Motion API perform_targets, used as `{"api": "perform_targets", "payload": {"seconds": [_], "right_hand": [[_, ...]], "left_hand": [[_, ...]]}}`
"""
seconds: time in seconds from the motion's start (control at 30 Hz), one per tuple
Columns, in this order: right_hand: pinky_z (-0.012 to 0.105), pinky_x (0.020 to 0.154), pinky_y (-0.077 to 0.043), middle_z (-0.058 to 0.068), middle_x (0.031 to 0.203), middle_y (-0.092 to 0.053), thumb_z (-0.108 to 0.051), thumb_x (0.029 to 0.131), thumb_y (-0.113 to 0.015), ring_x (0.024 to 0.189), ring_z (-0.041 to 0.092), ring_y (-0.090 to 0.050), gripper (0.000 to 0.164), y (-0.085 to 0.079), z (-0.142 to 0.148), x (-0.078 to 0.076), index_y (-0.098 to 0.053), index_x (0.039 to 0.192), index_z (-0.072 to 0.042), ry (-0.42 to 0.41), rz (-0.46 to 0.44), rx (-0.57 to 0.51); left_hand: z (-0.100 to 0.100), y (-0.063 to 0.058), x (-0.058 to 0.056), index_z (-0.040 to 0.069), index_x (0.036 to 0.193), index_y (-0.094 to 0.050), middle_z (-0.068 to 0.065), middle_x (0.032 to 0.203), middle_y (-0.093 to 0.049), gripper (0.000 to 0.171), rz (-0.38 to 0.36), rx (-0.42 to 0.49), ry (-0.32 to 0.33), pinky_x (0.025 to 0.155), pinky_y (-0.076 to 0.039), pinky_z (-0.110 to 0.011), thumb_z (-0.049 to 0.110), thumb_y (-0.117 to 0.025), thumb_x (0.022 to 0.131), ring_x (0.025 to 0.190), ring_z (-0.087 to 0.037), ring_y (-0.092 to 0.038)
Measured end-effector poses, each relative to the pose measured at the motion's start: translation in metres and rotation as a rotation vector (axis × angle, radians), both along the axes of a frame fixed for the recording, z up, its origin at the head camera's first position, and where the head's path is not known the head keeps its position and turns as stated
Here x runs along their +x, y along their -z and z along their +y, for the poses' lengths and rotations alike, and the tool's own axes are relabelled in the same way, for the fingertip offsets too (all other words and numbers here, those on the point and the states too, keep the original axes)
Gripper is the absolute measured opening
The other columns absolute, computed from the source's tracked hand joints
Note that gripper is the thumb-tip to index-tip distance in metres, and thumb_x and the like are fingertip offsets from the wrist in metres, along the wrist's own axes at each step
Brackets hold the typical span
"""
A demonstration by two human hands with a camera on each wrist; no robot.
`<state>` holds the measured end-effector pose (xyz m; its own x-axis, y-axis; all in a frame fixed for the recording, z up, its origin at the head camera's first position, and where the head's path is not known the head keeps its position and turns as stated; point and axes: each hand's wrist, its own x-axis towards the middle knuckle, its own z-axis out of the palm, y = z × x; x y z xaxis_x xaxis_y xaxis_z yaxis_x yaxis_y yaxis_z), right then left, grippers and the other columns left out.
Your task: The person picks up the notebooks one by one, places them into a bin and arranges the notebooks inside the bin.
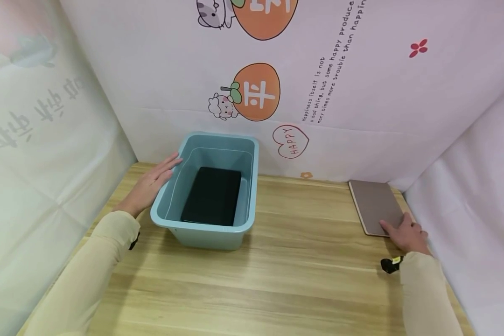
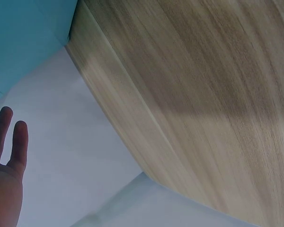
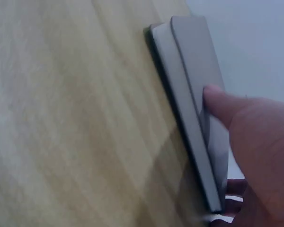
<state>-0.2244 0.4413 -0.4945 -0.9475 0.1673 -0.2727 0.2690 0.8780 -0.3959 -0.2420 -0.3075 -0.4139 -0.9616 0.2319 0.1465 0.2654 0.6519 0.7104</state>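
A blue plastic bin (image 1: 206, 239) stands on the table at centre left, with a flat black book-like item (image 1: 214, 196) lying inside it. My left hand (image 1: 149, 183) rests against the bin's left rim with its fingers extended; in the left wrist view, two straight fingers of that hand (image 2: 7, 161) show near the bin's blue wall (image 2: 28, 38). At the far right, a grey-brown notebook (image 1: 374, 203) with pale page edges lies on the table. My right hand (image 1: 409, 234) grips its near right corner. The right wrist view has the thumb on the notebook's cover (image 3: 194, 52) and fingers at its edge.
The wooden table (image 1: 294, 261) meets a printed white cloth backdrop (image 1: 340, 149) behind. White cloth walls also stand at the left (image 1: 59, 177) and right (image 1: 474, 210), the latter close to the right hand.
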Motion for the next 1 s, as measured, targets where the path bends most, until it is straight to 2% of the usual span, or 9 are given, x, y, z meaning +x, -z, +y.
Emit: {"api": "perform_targets", "payload": {"seconds": [0.13, 0.27, 0.43, 0.57, 0.87, 0.93, 1.0], "right_hand": [[0.084, 0.098, -0.025, 0.062, 0.143, -0.003, -0.065, 0.102, -0.037, 0.127, 0.083, -0.008, 0.108, -0.004, -0.006, -0.001, 0.011, 0.154, 0.017, -0.002, 0.030, 0.023], [0.082, 0.099, -0.027, 0.061, 0.144, -0.007, -0.065, 0.100, -0.045, 0.130, 0.080, -0.012, 0.110, -0.009, -0.013, -0.002, 0.004, 0.155, 0.017, 0.054, 0.032, 0.027], [0.081, 0.099, -0.031, 0.059, 0.146, -0.007, -0.069, 0.094, -0.054, 0.132, 0.078, -0.015, 0.117, -0.013, -0.016, -0.005, 0.002, 0.157, 0.013, 0.142, -0.006, 0.026], [0.079, 0.094, -0.036, 0.059, 0.144, -0.007, -0.068, 0.091, -0.060, 0.128, 0.077, -0.021, 0.121, -0.015, -0.015, -0.009, 0.001, 0.156, 0.013, 0.162, -0.010, 0.037], [0.079, 0.097, -0.036, 0.063, 0.139, -0.003, -0.061, 0.090, -0.067, 0.126, 0.082, -0.018, 0.123, -0.024, -0.017, -0.008, -0.003, 0.150, 0.024, 0.145, -0.012, 0.034], [0.078, 0.098, -0.038, 0.065, 0.137, -0.009, -0.060, 0.090, -0.067, 0.125, 0.082, -0.023, 0.121, -0.027, -0.018, -0.008, -0.007, 0.148, 0.027, 0.119, -0.015, 0.050], [0.074, 0.095, -0.043, 0.064, 0.134, -0.020, -0.058, 0.090, -0.068, 0.121, 0.077, -0.035, 0.116, -0.029, -0.018, -0.007, -0.015, 0.143, 0.031, 0.079, -0.008, 0.055]], "left_hand": [[0.000, 0.001, 0.000, 0.048, 0.156, -0.034, 0.020, 0.171, -0.016, 0.047, -0.001, 0.009, -0.001, 0.124, -0.013, -0.069, 0.053, -0.032, 0.109, 0.161, -0.021, -0.014], [0.000, 0.001, 0.000, 0.047, 0.156, -0.034, 0.020, 0.171, -0.016, 0.047, 0.001, 0.005, 0.000, 0.124, -0.013, -0.069, 0.053, -0.032, 0.109, 0.161, -0.021, -0.014], [0.000, 0.001, -0.001, 0.046, 0.156, -0.034, 0.022, 0.170, -0.016, 0.047, 0.006, -0.001, 0.003, 0.124, -0.013, -0.068, 0.053, -0.032, 0.110, 0.161, -0.021, -0.014], [-0.001, 0.002, -0.002, 0.048, 0.156, -0.034, 0.025, 0.169, -0.015, 0.047, 0.000, 0.001, 0.001, 0.124, -0.013, -0.069, 0.054, -0.032, 0.109, 0.161, -0.020, -0.014], [0.000, 0.001, 0.000, 0.047, 0.156, -0.034, 0.021, 0.170, -0.016, 0.047, 0.001, 0.004, 0.003, 0.125, -0.013, -0.068, 0.053, -0.032, 0.109, 0.161, -0.019, -0.013], [0.000, 0.000, 0.000, 0.046, 0.156, -0.034, 0.022, 0.170, -0.016, 0.047, 0.002, 0.007, 0.003, 0.125, -0.013, -0.067, 0.053, -0.032, 0.109, 0.161, -0.019, -0.013], [0.000, 0.000, 0.000, 0.046, 0.157, -0.034, 0.022, 0.170, -0.016, 0.048, 0.004, 0.007, 0.004, 0.125, -0.013, -0.067, 0.053, -0.032, 0.110, 0.161, -0.020, -0.013]]}}
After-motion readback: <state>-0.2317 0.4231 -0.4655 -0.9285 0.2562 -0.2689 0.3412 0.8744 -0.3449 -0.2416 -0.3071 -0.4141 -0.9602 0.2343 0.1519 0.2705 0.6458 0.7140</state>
